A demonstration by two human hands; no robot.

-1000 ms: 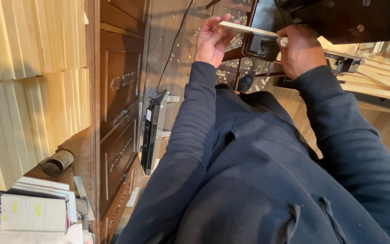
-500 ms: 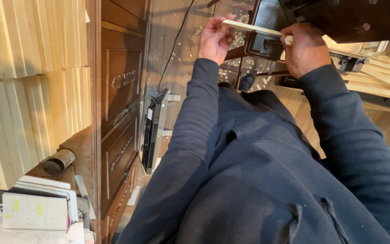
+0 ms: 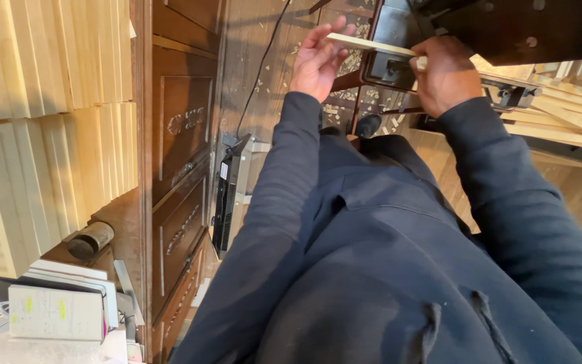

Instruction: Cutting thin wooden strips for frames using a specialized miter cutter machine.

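From the head view, the thin pale wooden strip [image 3: 370, 45] sits a touch higher and closer to the dark machine [image 3: 506, 30] than a second ago, with both hands drawn in slightly; the piece looks to be settling into position at the machine's edge. The left hand [image 3: 318, 62] has its fingers spread, its grip loose, thumb and fingertips steadying the strip's near end. The right hand [image 3: 447, 74] is curled shut around the other end, though how tightly is hard to say, since the knuckles hide the contact. The strip is flat, straight and light-grained. Wood shavings litter the dark plank floor [image 3: 271, 40]. Stacked pale boards [image 3: 42, 128] stand beside a dark carved-front cabinet [image 3: 180, 155].
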